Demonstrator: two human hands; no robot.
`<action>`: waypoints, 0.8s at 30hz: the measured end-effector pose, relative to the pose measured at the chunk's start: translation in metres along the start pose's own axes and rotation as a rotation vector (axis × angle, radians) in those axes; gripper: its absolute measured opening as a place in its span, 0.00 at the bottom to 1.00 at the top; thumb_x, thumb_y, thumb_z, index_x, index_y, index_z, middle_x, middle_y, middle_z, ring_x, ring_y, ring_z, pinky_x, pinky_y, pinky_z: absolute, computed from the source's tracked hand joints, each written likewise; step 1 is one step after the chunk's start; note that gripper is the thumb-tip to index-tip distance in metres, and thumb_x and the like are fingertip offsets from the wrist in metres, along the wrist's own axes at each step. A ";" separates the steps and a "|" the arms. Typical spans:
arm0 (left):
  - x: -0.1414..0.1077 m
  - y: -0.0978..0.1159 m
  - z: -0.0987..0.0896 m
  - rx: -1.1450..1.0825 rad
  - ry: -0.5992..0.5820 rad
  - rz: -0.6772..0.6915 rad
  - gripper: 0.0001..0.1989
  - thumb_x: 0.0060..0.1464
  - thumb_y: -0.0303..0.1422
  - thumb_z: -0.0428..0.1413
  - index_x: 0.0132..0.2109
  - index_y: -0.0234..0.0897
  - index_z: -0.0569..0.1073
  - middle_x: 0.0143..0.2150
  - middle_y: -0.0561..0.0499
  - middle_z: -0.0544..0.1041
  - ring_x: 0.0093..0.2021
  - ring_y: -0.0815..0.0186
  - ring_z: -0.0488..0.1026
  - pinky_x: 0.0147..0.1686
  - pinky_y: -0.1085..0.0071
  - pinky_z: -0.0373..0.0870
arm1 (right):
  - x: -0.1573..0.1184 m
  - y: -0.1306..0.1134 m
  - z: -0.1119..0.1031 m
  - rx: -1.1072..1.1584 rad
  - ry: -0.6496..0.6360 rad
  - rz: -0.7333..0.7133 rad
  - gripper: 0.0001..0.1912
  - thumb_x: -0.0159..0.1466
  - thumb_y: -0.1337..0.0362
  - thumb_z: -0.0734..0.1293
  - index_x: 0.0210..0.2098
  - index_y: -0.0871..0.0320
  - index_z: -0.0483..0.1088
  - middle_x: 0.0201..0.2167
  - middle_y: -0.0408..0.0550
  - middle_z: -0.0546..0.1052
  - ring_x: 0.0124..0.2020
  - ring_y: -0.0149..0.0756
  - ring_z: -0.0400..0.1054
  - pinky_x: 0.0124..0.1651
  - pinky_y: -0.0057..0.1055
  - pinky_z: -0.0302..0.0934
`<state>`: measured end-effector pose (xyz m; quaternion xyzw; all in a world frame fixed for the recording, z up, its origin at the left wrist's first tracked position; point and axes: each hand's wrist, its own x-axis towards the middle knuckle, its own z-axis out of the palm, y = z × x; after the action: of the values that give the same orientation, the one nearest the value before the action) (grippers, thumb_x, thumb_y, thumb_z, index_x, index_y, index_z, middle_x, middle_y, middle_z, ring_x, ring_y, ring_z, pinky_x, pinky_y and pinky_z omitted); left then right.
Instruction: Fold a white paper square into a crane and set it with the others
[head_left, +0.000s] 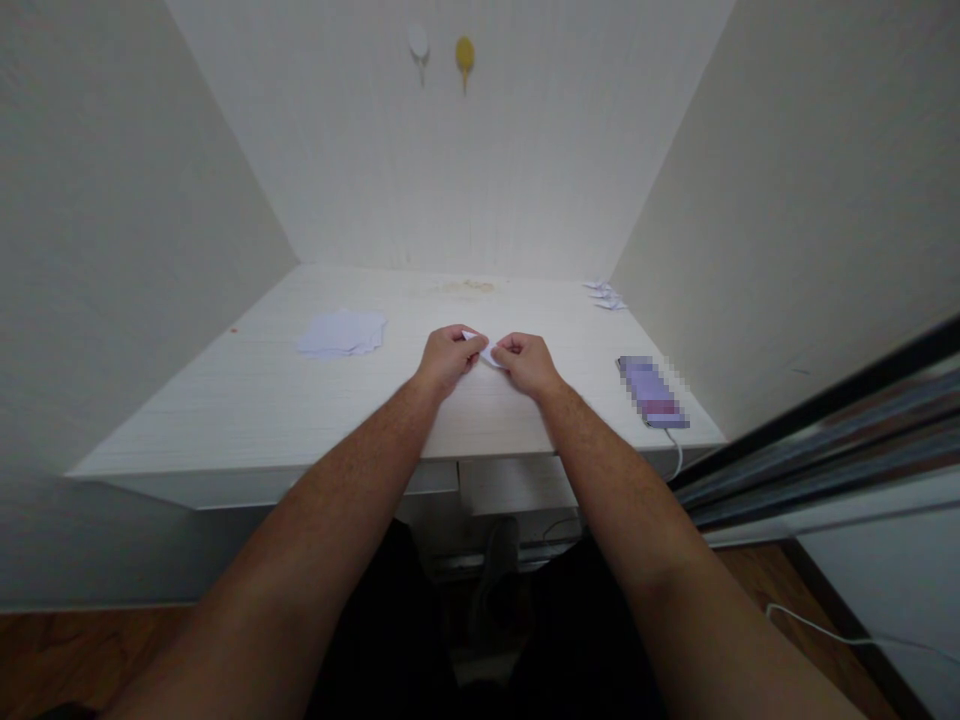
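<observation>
A small piece of folded white paper (pixel 489 354) is held between my two hands, just above the middle of the desk. My left hand (pixel 450 358) pinches its left side, and a pointed corner sticks up by the thumb. On the other side, my right hand (pixel 525 360) grips the right end between thumb and fingers. Much of the paper is hidden behind the fingers, so its full shape does not show.
A loose stack of white paper sheets (pixel 343 333) lies left on the white desk (pixel 247 410). Several small folded papers (pixel 606 296) sit at the back right corner. A phone (pixel 651 392) with a white cable (pixel 679 455) lies near the right edge. Walls enclose three sides.
</observation>
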<state>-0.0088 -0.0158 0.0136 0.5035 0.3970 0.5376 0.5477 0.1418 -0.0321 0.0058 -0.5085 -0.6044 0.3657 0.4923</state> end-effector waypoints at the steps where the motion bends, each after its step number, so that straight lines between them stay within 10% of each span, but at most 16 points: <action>1: 0.000 -0.001 0.000 -0.005 -0.022 -0.002 0.10 0.37 0.32 0.65 0.28 0.33 0.72 0.16 0.56 0.67 0.15 0.75 0.59 0.16 0.75 0.50 | 0.000 -0.001 0.000 -0.001 0.007 0.006 0.10 0.51 0.57 0.69 0.25 0.59 0.70 0.20 0.41 0.71 0.22 0.28 0.60 0.28 0.28 0.55; 24: 0.003 -0.006 0.000 0.127 -0.072 0.007 0.12 0.41 0.35 0.66 0.28 0.33 0.72 0.18 0.54 0.70 0.16 0.75 0.61 0.18 0.75 0.51 | 0.000 -0.003 -0.002 0.057 0.045 -0.026 0.16 0.50 0.52 0.71 0.24 0.59 0.69 0.21 0.42 0.72 0.23 0.27 0.60 0.29 0.28 0.56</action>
<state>-0.0076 -0.0128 0.0080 0.5575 0.4084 0.4950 0.5267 0.1433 -0.0330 0.0090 -0.4946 -0.5891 0.3646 0.5249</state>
